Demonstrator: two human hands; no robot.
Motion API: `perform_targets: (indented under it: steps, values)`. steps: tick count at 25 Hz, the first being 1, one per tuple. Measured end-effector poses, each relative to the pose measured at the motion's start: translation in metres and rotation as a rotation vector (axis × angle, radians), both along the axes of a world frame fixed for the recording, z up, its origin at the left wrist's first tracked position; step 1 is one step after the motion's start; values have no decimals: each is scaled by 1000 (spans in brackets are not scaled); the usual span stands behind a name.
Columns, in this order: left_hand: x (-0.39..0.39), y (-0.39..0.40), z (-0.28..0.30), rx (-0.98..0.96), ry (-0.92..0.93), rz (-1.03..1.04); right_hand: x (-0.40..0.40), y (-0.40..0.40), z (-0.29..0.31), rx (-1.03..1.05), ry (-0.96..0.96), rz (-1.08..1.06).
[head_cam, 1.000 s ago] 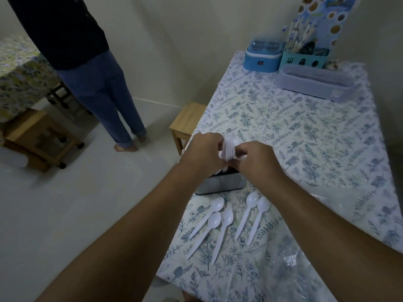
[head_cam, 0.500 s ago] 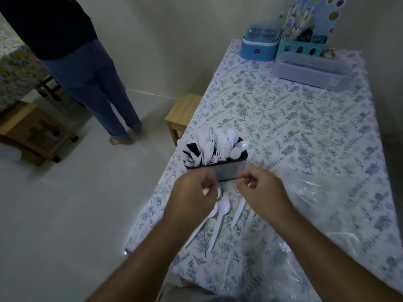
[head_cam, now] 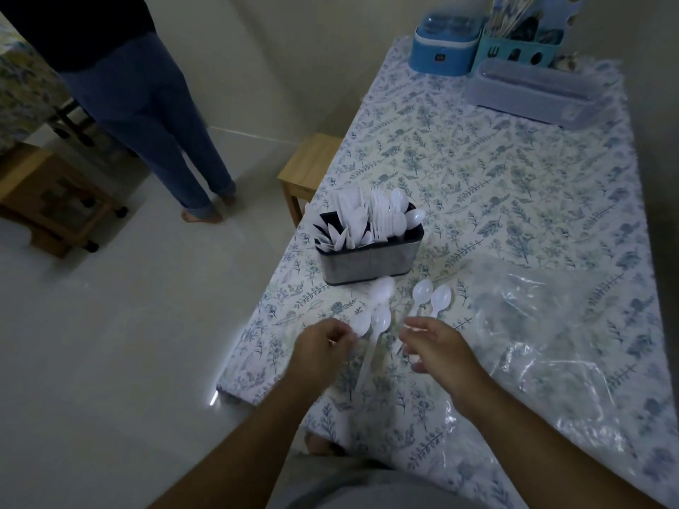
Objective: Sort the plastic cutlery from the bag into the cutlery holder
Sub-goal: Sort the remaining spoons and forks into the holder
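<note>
The dark metal cutlery holder [head_cam: 371, 261] stands near the table's left edge, packed with white plastic cutlery [head_cam: 382, 218]. In front of it several white spoons lie on the cloth: two [head_cam: 431, 295] on the right and two [head_cam: 372, 321] on the left. A fifth spoon [head_cam: 384, 288] is blurred just below the holder, its handle running toward my left hand [head_cam: 323, 347], whose curled fingers pinch at the left spoons' handles. My right hand [head_cam: 437, 347] hovers with loose fingers over the handles of the right pair. The clear plastic bag [head_cam: 532, 325] lies crumpled to the right.
At the table's far end stand a blue box [head_cam: 442, 49], a teal rack with sticks [head_cam: 518, 49] and a long lidded container [head_cam: 532, 93]. A wooden stool [head_cam: 308, 167] stands beside the table's left edge. A person in jeans [head_cam: 147, 115] stands on the floor to the left.
Both hands left the top of the holder and came down toward me to the loose spoons. One left spoon now shows motion blur.
</note>
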State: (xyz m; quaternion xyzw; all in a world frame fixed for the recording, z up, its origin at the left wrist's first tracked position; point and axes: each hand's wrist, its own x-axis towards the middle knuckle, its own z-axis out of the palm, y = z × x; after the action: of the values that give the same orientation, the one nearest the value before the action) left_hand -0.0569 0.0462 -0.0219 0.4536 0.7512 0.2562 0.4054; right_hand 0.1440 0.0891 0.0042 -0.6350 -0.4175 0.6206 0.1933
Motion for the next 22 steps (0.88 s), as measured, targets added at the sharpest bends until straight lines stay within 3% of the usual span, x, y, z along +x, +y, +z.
perform_targets:
  steps: [2, 3, 7, 11, 14, 17, 19, 20, 22]
  values:
    - [12, -11, 11, -78, -239, -196, -6, 0, -1, -50, 143, -107]
    - [15, -17, 12, -68, -235, -239, -9, -1, -2, -76, 204, -154]
    - [9, -23, -11, 127, 267, -85, -7, -6, -14, -171, 234, -236]
    - [-3, -20, -26, 49, 315, -88, -2, -14, -19, -295, 282, -268]
    - [3, -18, -19, 30, 148, -11, 0, -15, -21, -298, 318, -253]
    - [28, -19, 8, -49, -304, 38, 0, -13, -20, -265, 407, -267]
    - [49, -22, 23, -70, -540, -41, -1, -13, -18, -218, 439, -275]
    - [58, -25, 24, -48, -539, -97, 0, -13, -18, -185, 405, -279]
    - [65, -25, 17, 38, -283, -143, 3, -12, -20, -159, 316, -310]
